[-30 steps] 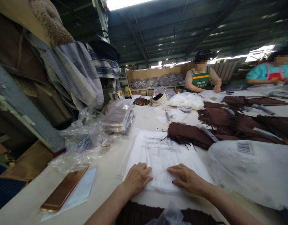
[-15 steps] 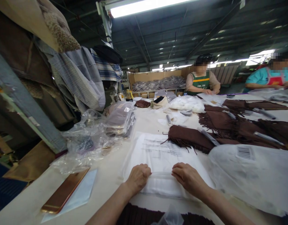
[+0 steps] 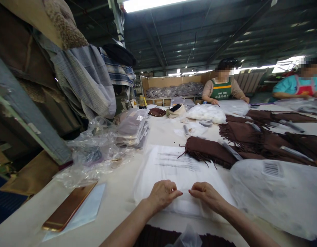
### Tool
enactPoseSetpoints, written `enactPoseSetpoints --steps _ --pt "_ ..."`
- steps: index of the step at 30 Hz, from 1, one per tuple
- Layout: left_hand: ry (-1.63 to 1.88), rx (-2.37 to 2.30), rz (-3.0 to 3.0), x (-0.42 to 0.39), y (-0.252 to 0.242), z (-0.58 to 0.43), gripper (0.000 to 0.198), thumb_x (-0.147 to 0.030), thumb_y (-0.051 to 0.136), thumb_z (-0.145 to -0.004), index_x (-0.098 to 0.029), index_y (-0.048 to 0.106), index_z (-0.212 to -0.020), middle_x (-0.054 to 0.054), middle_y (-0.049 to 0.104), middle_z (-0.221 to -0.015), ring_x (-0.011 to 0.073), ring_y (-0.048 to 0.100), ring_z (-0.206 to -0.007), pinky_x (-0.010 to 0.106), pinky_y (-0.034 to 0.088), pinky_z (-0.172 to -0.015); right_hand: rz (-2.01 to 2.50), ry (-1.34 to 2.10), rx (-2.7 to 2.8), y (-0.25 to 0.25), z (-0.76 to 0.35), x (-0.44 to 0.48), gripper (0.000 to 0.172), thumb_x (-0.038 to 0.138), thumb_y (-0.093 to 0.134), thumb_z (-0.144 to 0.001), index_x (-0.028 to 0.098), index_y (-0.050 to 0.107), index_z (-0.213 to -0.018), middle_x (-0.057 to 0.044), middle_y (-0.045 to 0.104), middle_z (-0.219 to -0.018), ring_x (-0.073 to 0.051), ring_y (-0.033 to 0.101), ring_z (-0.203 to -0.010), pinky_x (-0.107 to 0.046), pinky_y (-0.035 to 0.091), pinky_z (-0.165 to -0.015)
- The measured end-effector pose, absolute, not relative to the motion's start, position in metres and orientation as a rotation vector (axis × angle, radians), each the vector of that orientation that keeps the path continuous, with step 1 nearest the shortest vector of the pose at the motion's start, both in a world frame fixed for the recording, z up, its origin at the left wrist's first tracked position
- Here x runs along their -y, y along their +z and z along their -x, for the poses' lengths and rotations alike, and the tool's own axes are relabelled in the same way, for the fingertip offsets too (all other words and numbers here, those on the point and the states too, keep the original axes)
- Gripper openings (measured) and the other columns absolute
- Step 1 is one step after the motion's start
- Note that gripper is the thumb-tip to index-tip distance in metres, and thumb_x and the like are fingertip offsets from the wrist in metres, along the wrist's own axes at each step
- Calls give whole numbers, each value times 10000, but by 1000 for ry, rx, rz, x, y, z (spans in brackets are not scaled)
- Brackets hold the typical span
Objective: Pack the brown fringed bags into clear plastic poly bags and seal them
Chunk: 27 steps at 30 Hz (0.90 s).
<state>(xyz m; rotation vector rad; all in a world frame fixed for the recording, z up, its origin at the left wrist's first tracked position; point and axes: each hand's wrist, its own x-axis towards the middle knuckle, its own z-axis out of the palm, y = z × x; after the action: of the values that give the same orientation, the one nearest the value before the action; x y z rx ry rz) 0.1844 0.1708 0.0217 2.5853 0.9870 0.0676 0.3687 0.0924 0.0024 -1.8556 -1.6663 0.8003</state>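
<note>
Polybags [image 3: 173, 163] lie beneath the left hand [image 3: 162, 194] and right hand [image 3: 206, 195], both curled, any pinch unclear; parting layers seems the step, next needing a light grip.

- The left hand [image 3: 165, 195] and right hand [image 3: 206, 195] nearly met over printed white plastic [image 3: 158, 173].
- Fringed brown fabric [image 3: 212, 151] lay at its far edge.
- A phone [image 3: 70, 207] rested on pale blue paper [image 3: 93, 204].
- Across the tabletop [image 3: 117, 206] was a person [image 3: 237, 90] in a green apron [image 3: 221, 95].

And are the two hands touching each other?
Apart: the head view shows white plastic through a small gap between the left hand and right hand.
</note>
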Motion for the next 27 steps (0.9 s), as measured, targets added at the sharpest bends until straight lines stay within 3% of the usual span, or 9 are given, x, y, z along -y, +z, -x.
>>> enactPoseSetpoints --steps 7,10,13,15,21,27 --pt "37 -1003 -2597 -167 23 -192 401 -414 371 -929 -193 673 -786 17 695 -765 163 625 -731 248 419 -635 1877 539 1821 1 -366 -85 295 394 334 -865 225 426 -642 -7 537 -623 -150 470 -578 -286 346 -551" --pt "1 -1016 -2636 -164 24 -197 332 -402 411 -906 -200 666 -838 32 706 -834 190 639 -791 267 434 -660 1847 392 1904 -4 -363 -84 244 349 335 -882 230 432 -692 -14 550 -658 -153 494 -590 -286 375 -562" --pt "-68 -997 -2705 -162 25 -199 169 -247 482 -843 -194 642 -861 53 698 -886 221 637 -853 298 450 -709 1771 250 2018 -6 -361 -79 220 284 327 -894 230 428 -707 -21 548 -685 -150 505 -602 -280 397 -569" --pt "-118 -973 -2755 -164 25 -193 184 -114 481 -779 -182 621 -877 73 683 -922 235 626 -885 320 457 -735 1714 158 2091 -6 -361 -73 212 228 315 -897 226 436 -724 -33 550 -719 -151 513 -626 -277 408 -578" --pt "-103 -1189 -2784 -180 25 -131 324 43 340 -741 -134 576 -874 153 621 -973 277 569 -961 413 442 -814 1653 -127 2197 -12 -381 -44 294 -4 311 -768 208 506 -829 -55 581 -816 -171 551 -741 -286 444 -665" --pt "229 -1558 -2506 -180 20 -72 304 15 306 -789 -153 555 -841 135 598 -950 262 551 -940 438 395 -864 1938 -464 2003 -19 -402 -17 235 39 341 -753 206 495 -692 -90 555 -663 -245 522 -618 -365 402 -563"
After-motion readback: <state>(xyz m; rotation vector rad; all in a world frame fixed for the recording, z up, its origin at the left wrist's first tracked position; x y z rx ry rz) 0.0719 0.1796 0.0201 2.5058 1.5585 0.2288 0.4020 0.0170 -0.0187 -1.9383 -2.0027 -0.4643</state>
